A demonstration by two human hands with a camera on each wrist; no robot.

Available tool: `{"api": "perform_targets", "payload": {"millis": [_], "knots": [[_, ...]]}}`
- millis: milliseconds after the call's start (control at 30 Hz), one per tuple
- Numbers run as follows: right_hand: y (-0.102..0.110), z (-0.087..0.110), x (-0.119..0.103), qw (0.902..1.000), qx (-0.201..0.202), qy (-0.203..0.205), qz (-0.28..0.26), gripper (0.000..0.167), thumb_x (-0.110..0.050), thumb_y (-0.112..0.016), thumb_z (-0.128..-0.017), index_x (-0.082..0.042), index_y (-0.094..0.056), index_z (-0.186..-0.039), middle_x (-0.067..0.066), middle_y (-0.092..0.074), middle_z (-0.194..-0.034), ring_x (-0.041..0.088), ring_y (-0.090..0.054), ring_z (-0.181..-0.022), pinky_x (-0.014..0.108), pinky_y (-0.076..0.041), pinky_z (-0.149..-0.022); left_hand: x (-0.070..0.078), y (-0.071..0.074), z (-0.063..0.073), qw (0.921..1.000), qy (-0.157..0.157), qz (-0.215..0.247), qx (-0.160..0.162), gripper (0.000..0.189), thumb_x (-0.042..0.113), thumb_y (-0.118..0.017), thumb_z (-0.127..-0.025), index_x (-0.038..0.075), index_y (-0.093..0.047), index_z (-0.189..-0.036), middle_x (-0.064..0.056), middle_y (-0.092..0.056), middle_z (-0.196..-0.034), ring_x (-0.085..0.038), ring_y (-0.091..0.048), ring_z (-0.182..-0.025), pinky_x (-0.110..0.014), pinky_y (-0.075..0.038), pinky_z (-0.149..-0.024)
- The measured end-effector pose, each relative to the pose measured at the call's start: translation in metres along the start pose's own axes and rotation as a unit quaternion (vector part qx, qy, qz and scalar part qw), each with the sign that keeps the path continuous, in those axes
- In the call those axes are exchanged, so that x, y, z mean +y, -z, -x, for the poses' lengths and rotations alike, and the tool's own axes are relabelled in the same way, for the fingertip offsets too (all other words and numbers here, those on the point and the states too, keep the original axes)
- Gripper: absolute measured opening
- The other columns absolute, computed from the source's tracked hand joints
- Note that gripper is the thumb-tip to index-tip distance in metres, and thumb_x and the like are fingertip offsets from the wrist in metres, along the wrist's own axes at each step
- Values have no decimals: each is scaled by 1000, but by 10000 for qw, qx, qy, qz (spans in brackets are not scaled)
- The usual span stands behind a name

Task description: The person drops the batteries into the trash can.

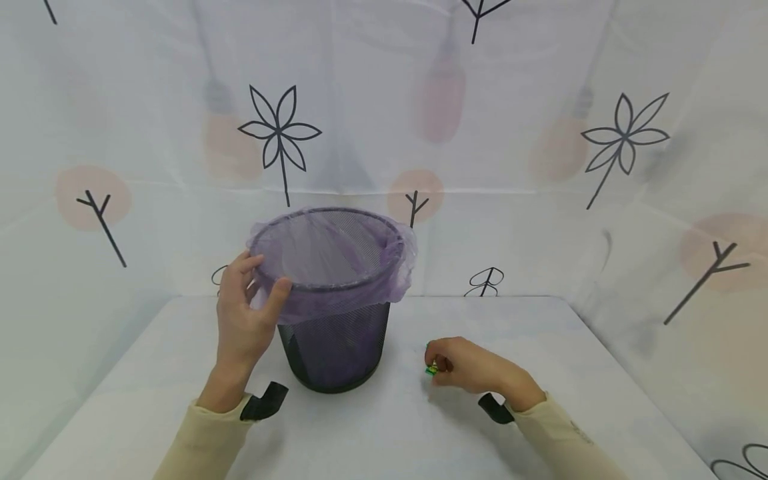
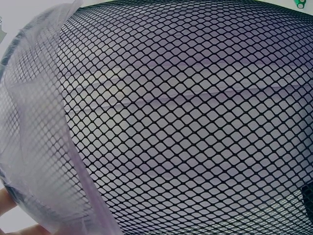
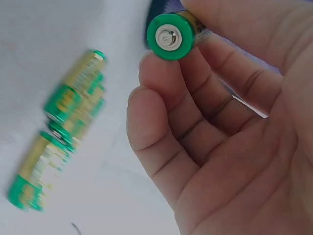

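Observation:
A black mesh wastebasket [image 1: 336,353] stands upright on the table, lined with a thin purple bag [image 1: 360,297] folded over its rim. My left hand [image 1: 246,317] grips the rim at its left side, fingertips and thumb over the bag's edge. In the left wrist view the mesh wall fills most of the picture. To the right of the basket, my right hand [image 1: 465,365] pinches a green and gold battery [image 3: 171,36] between thumb and fingers, its metal end towards the wrist camera. More batteries [image 3: 73,88] of the same kind, blurred, lie on the table beside that hand.
The white table [image 1: 528,327] runs back to a hanging cloth [image 1: 360,120] printed with flowers and twigs, which also closes off both sides. Dark straps [image 1: 264,401] sit at both wrists, over pale sleeves.

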State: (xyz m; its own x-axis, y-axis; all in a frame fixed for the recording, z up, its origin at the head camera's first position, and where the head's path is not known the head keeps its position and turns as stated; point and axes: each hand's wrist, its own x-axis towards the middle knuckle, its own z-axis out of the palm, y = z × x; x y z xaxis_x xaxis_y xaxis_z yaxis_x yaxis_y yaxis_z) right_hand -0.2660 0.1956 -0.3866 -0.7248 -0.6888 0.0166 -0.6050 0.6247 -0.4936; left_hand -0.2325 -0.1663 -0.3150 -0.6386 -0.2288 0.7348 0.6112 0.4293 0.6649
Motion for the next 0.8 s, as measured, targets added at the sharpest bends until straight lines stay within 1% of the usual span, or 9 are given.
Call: {"api": "perform_targets", "payload": {"millis": [133,267,433,533,667,800], "knots": [[19,1,-11,9998,125,96,109,18,-14,-74,-83,-16,-61,-96,-8,-54,-77,7,-50,-71,24,-47,-63,0,0,0,10000,-16,-16,7,53,20,-71,-83,1,-51,-128,-12,-40,-143,-30,-43,-129,-50,-42,-102],[43,3,-27,9989,271,224,306,18,-14,-72,-85,-15,-61,-98,-8,-54,-77,7,-51,-70,25,-48,-62,0,0,0,10000,-37,19,35,52,18,-72,-83,1,-51,-128,-12,-41,-142,-29,-43,-128,-50,-42,-101],[74,4,-46,9949,533,441,733,18,-16,-71,-86,-18,-61,-100,-10,-54,-79,7,-51,-70,25,-48,-63,-2,-2,1,9999,-33,117,45,51,17,-72,-83,0,-52,-127,-12,-41,-142,-28,-44,-128,-48,-43,-101],[91,3,-59,9920,670,643,853,18,-15,-71,-86,-17,-60,-101,-9,-53,-79,7,-51,-69,24,-47,-61,-2,-2,1,9999,-38,127,33,51,17,-72,-83,0,-52,-127,-12,-41,-142,-28,-44,-128,-48,-43,-101],[113,-2,-76,9892,795,824,911,19,-14,-72,-86,-17,-61,-101,-8,-54,-79,8,-51,-70,25,-48,-61,-2,-2,0,10000,-39,59,18,52,18,-71,-83,1,-52,-128,-11,-41,-142,-28,-43,-128,-48,-42,-102],[131,-11,-89,9859,927,1071,891,19,-16,-72,-86,-18,-61,-101,-8,-55,-78,9,-52,-71,26,-48,-62,-1,0,0,10000,-30,10,41,51,19,-71,-84,1,-52,-128,-12,-40,-142,-29,-44,-128,-48,-43,-101]]}}
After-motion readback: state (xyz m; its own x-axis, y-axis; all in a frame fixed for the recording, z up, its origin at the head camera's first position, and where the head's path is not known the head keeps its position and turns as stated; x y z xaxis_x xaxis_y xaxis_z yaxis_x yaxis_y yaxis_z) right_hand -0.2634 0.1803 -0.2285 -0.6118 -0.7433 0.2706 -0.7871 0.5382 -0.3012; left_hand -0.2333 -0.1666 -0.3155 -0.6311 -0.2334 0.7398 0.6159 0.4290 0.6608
